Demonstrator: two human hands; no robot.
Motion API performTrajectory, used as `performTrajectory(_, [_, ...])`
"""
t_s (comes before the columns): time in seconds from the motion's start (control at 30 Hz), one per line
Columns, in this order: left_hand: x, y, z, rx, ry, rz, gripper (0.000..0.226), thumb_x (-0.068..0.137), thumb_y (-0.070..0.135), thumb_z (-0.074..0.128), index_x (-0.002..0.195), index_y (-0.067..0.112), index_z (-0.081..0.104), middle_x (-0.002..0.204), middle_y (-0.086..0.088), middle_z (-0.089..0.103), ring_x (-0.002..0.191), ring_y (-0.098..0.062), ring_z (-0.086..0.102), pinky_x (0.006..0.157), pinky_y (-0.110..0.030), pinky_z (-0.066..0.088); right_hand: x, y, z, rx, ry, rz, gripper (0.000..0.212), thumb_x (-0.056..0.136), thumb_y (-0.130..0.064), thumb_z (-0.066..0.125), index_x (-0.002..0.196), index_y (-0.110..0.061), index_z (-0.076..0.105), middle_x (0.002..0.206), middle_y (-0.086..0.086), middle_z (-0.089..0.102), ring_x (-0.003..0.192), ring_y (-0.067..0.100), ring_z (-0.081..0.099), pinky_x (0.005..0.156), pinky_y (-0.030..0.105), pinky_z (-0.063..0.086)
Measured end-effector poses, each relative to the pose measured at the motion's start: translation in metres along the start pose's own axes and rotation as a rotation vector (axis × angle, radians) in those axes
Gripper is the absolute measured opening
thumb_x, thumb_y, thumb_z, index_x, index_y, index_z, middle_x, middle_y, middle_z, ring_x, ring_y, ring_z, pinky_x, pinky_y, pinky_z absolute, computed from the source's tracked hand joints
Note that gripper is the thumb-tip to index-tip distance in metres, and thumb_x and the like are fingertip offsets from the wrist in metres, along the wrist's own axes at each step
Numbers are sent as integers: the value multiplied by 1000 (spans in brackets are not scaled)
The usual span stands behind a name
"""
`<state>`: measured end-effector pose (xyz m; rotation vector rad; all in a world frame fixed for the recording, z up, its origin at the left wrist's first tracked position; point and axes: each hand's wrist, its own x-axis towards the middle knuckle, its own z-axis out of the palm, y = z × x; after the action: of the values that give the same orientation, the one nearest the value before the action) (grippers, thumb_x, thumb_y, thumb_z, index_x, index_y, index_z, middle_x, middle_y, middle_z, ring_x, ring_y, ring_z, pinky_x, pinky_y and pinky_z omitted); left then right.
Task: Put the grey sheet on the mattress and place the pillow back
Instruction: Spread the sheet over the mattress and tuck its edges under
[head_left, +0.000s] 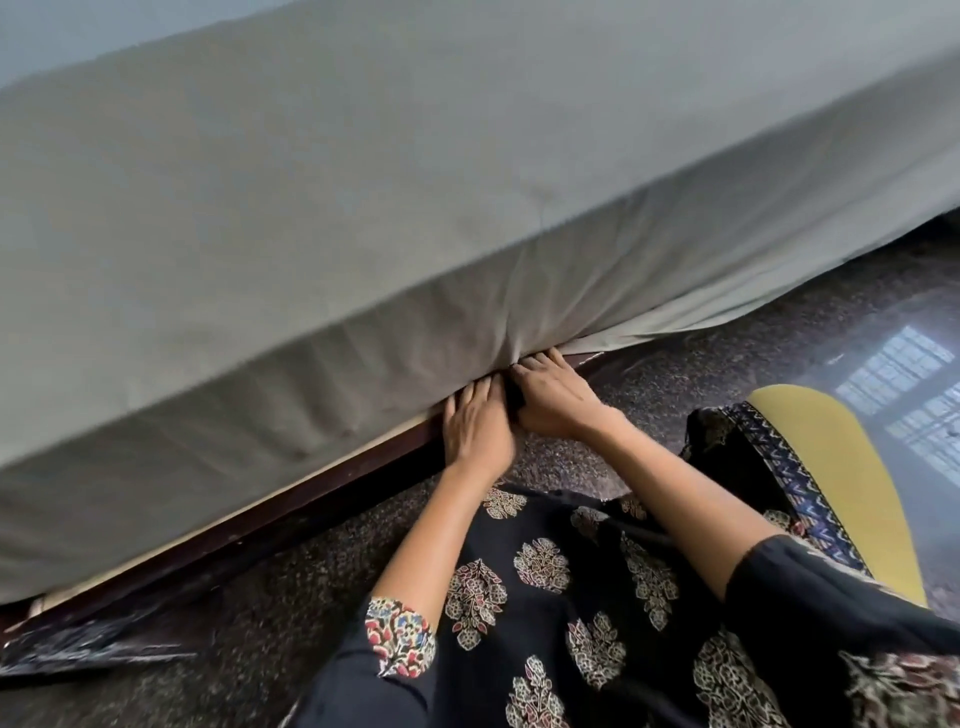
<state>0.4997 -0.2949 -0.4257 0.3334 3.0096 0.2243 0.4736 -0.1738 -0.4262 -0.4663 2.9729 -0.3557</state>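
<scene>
Tuck in progress: both hands at the bottom seam of the bed's near side.
The plain grey fabric sheet (363, 182) is already over the mattress, which is fully covered. It lies at 12 o'clock from the hands, and its near edge, the long axis, runs from 8 to 2 o'clock. The left hand (478, 431) and right hand (558, 400) touch side by side, the left on the 8 o'clock side. Fingers on both are straight and flat, pushing cloth in over the dark wooden bed frame (208, 538). The fingertips are hidden at the fold, so I can't tell if they pinch anything. Toward 8 o'clock the side looks tucked. Toward 2 o'clock the loose hem (701, 317) hangs free, nearest the right hand, so I'd expect the next move to work that way along the edge. The pillow is not in view.
</scene>
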Motion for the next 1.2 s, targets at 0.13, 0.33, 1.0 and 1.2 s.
performTrajectory(0.13, [-4, 10, -5, -79, -17, 2, 60, 93, 21, 42, 149, 12, 23, 156, -2, 25, 143, -16, 21, 118, -38, 12, -32, 36, -20, 210, 47, -70, 58, 79, -6, 54, 137, -10, 49, 148, 4, 41, 140, 18, 32, 113, 25, 20])
performTrajectory(0.33, [-4, 44, -6, -165, 146, 44, 47, 94, 20, 44, 140, 12, 45, 151, -3, 35, 140, -14, 30, 116, -32, 21, -40, 90, -32, 134, 221, 5, 51, 72, -11, 52, 122, -14, 64, 130, 7, 60, 121, 25, 54, 101, 36, 41])
performTrajectory(1.0, [76, 102, 1, -98, -184, -146, 76, 82, 29, 51, 149, 16, 18, 157, -7, 19, 144, -22, 18, 117, -39, 11, 6, 103, -5, -179, 245, 141, 38, 79, -19, 32, 82, -12, 69, 71, 6, 68, 76, 27, 65, 88, 39, 49])
performTrajectory(1.2, [74, 103, 11, -51, -101, -169, 76, 78, 46, 63, 142, 18, 32, 148, -8, 37, 137, -24, 33, 112, -38, 21, 0, 121, -31, -102, -30, 7, 47, 86, -28, 52, 128, -9, 48, 132, 9, 53, 127, 26, 42, 109, 38, 20])
